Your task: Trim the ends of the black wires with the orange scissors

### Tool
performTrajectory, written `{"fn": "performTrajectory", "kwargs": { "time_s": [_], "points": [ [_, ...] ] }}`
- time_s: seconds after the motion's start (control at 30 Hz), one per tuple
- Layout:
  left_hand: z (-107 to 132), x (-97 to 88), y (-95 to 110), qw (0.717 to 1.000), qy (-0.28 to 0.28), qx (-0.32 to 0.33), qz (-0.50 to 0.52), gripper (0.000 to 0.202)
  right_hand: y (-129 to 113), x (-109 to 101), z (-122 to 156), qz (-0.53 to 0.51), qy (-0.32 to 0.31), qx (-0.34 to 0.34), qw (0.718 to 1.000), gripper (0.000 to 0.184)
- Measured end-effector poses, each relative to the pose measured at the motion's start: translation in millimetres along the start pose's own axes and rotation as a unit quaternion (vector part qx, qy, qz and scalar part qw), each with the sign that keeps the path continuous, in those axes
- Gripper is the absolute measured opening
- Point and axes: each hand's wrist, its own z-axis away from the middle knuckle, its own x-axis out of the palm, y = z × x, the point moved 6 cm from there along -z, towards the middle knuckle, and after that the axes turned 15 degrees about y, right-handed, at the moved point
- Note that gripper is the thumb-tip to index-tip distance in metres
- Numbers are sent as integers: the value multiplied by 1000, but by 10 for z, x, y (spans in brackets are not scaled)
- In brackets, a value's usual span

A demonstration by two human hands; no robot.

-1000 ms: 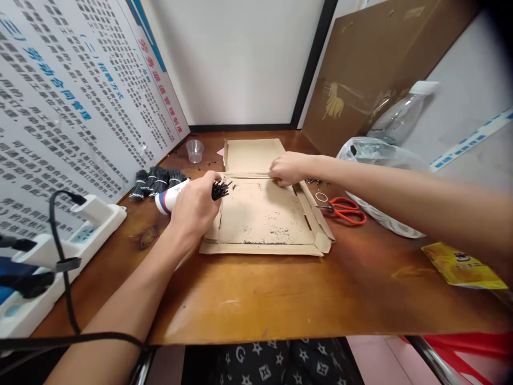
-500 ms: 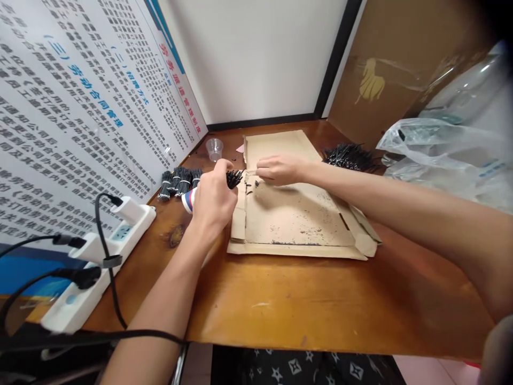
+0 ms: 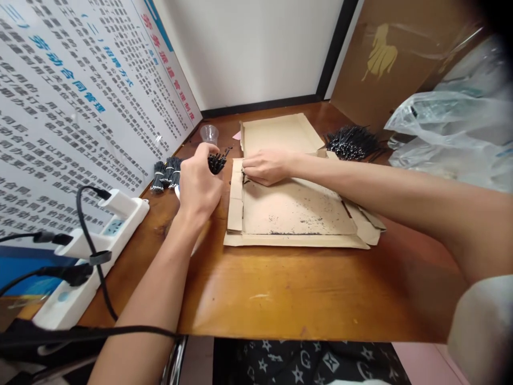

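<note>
My left hand [image 3: 200, 179] is wrapped round a bundle of short black wires [image 3: 217, 162], whose ends stick out beyond the thumb, left of the cardboard. My right hand [image 3: 265, 167] rests low over the left side of the opened cardboard box [image 3: 276, 206]. Its fingers are pressed together by the box's left flap, beside a few small black wire pieces [image 3: 245, 180]. Whatever sits between those fingertips is hidden. Behind my left wrist, tied bundles of black wires [image 3: 159, 176] lie on the table, partly covered by the hand.
A loose heap of black wires [image 3: 352, 143] lies right of the cardboard. A clear plastic cup [image 3: 209, 135] stands at the back left. A white power strip [image 3: 100, 256] with plugs and cables runs along the table's left edge. Clear plastic bags [image 3: 452, 133] and a large carton [image 3: 385, 59] stand right.
My right hand has moved left to the box's left flap, over the small black pieces. My left hand has shifted left with the wire bundle, away from the cardboard. The view has shifted slightly.
</note>
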Motion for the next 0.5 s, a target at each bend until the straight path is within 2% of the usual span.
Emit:
{"fn": "performTrajectory", "kwargs": {
  "time_s": [0.13, 0.3, 0.37, 0.5],
  "points": [
    [-15, -15, 20, 1000, 7, 11, 2, 30, 61, -174, 58, 65, 61, 42, 995, 36],
    [29, -20, 202, 999, 11, 28, 28, 37, 26, -551, 325, 151, 169, 98, 969, 39],
    [72, 27, 285, 999, -7, 39, 35, 44, -6, -689, 483, 175, 202, 139, 954, 38],
    [168, 169, 427, 993, -73, 77, 43, 55, -111, -863, 760, 174, 219, 224, 934, 35]
  ]
}}
